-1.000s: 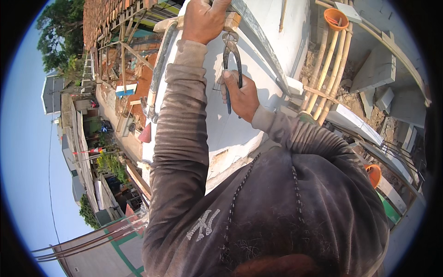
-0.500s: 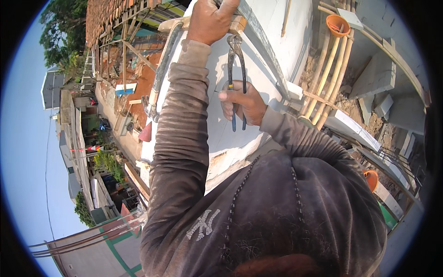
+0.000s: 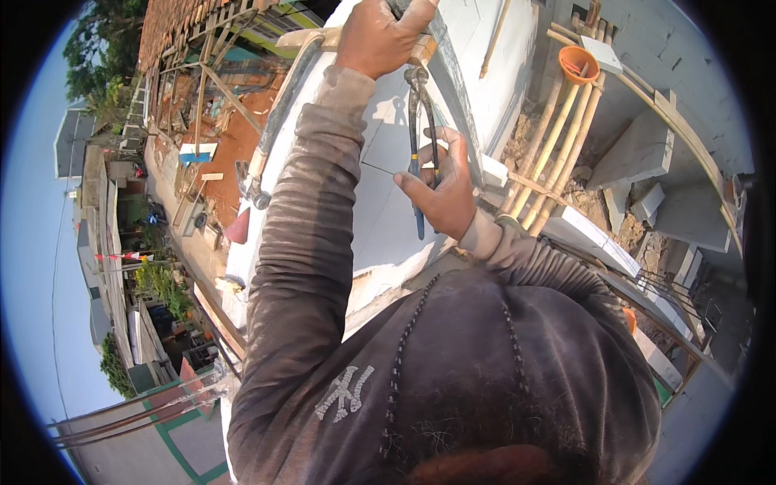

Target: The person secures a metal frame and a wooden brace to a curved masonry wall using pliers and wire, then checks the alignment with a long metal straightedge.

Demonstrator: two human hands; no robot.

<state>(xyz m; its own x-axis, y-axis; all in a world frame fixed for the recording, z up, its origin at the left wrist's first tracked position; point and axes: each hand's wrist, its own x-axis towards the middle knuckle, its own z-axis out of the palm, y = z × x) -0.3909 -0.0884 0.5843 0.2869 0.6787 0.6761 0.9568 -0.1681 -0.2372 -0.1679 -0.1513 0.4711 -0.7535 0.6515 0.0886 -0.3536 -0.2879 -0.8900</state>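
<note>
My left hand (image 3: 384,36) is closed over a short wooden bar (image 3: 323,39) at the top, where a long grey strip (image 3: 457,81) meets it. Part of that hand is cut off by the picture's upper edge. Below it, my right hand (image 3: 446,184) grips a pair of end-cutting pincers (image 3: 415,121) with blue handles, jaws pointing up toward the bar. From beside its thumb a thin wire (image 3: 377,167) sticks out to the left. Under both hands lies a white block surface (image 3: 384,222); whether the pincer jaws touch the bar, I cannot tell.
Bamboo poles (image 3: 558,145) stand at the right, with an orange bucket (image 3: 579,65) at their upper end. Pale blocks (image 3: 647,145) and rubble lie beyond. A clamp-like metal rod (image 3: 279,129) hangs along the block's left edge, above a drop to the ground (image 3: 174,210).
My right hand has turned slightly and moved a little right and down, and more of the thin wire shows beyond its thumb. My left hand still grips the bar; the view has shifted.
</note>
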